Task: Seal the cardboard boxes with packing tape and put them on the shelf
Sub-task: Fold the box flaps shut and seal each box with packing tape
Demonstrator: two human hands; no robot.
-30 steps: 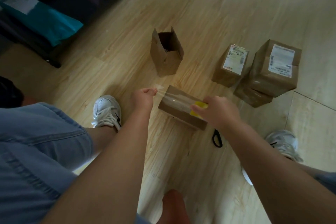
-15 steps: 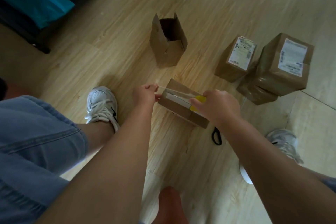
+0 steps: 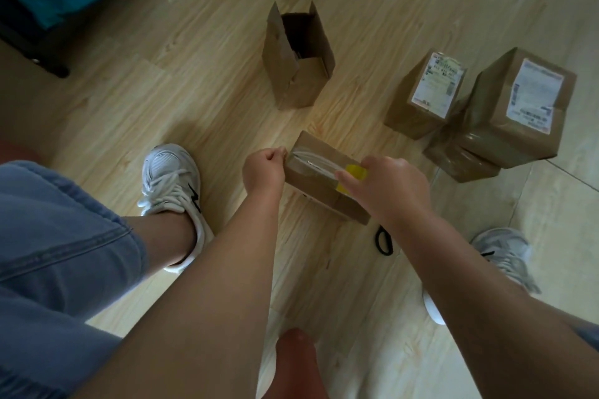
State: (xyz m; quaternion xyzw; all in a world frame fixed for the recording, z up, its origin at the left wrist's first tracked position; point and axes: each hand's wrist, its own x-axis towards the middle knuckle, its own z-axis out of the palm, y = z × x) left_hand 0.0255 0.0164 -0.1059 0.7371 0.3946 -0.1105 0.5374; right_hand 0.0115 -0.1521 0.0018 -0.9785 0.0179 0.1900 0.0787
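Pale wood-plank floor, with a small brown cardboard box lying between both hands.
Its long axis runs hand to hand. The left hand, fingers curled tight, pinches the tape's free end at the left edge; the right hand grips the yellow tape roll opposite — clear packing tape strip stretched between.

Both bare forearms are reaching forward and down, angling in toward each other. The left hand is curling into a fist, knuckles up, thumb and forefinger pinching the free end of the packing tape. The right hand is gripping the yellow tape roll from above, fingers wrapping round it.
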